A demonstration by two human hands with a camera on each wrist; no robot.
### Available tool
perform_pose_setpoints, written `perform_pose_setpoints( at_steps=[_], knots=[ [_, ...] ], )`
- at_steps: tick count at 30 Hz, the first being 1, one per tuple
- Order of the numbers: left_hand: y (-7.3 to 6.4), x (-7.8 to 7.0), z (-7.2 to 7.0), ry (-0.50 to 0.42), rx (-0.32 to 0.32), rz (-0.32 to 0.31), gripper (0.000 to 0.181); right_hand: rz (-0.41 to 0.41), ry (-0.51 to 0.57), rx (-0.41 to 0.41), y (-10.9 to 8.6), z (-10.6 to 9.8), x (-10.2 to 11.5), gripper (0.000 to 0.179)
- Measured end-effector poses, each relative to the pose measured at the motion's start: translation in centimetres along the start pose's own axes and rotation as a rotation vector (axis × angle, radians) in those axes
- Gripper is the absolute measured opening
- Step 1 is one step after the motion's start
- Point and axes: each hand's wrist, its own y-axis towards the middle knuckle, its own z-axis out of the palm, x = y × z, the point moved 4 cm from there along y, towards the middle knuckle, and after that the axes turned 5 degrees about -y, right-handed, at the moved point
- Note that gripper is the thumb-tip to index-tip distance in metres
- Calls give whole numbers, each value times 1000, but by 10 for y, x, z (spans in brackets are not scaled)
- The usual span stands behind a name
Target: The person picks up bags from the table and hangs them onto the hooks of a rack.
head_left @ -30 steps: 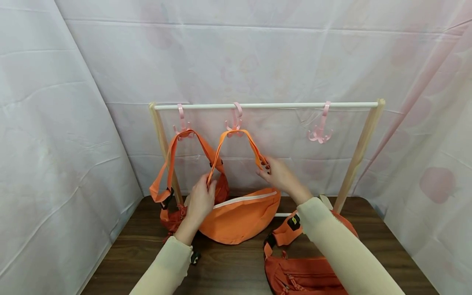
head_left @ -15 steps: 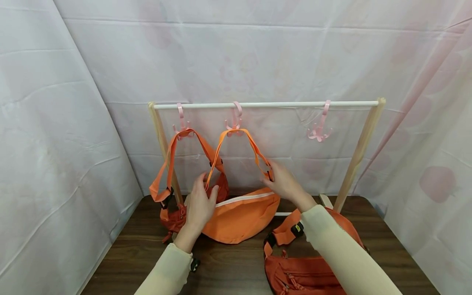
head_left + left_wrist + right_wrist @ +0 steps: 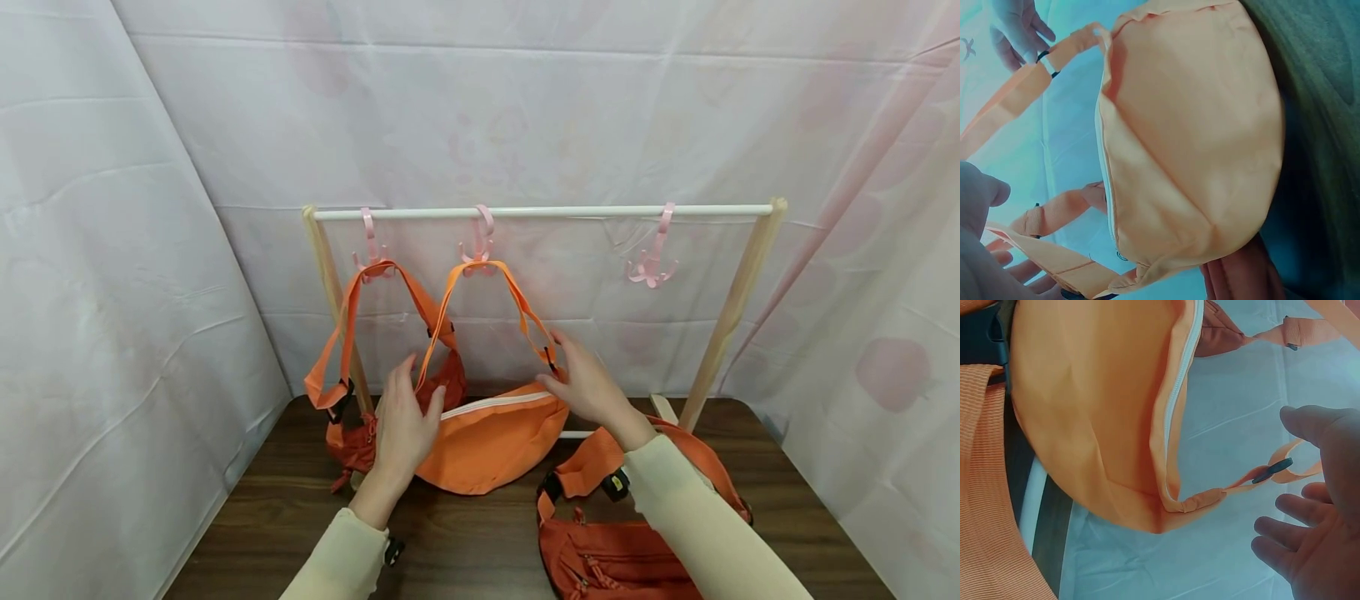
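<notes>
A bright orange waist bag [image 3: 487, 446] with a white zip hangs by its strap [image 3: 516, 292] from the middle pink hook [image 3: 483, 223]. My left hand [image 3: 405, 425] is beside the bag's left end, thumb and fingers spread apart around the strap without gripping it. At the other end, my right hand [image 3: 592, 385] has relaxed, parted fingers close to the strap's black slider [image 3: 1272, 470]. In the left wrist view, the bag's front panel [image 3: 1191, 125] fills the middle.
A darker orange-red bag [image 3: 442, 383] hangs from the left pink hook [image 3: 370, 237]. Another rust-red bag [image 3: 622, 550] lies on the wooden table [image 3: 465, 550] at front right, partly under my right sleeve. A third hook [image 3: 654, 262] hangs on the white rail [image 3: 577, 212].
Both hands have let go of the strap, their fingers opening. The right hand has moved slightly right and down. The orange waist bag stays hanging almost unmoved.
</notes>
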Motion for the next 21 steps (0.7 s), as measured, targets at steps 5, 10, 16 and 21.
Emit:
perform_pose_setpoints(
  at_steps=[5, 10, 16, 21],
  knots=[
    [-5, -3, -2, 13, -22, 46, 69, 19, -4, -1, -9, -2, 0, 89],
    [-9, -3, -4, 26, -39, 65, 71, 25, -14, -5, -16, -5, 1, 91],
    [-14, -3, -5, 36, -74, 116, 74, 46, -19, 0, -25, -8, 1, 93],
    [-18, -5, -5, 40, -92, 145, 76, 41, -41, -5, -32, -9, 0, 93]
  ],
)
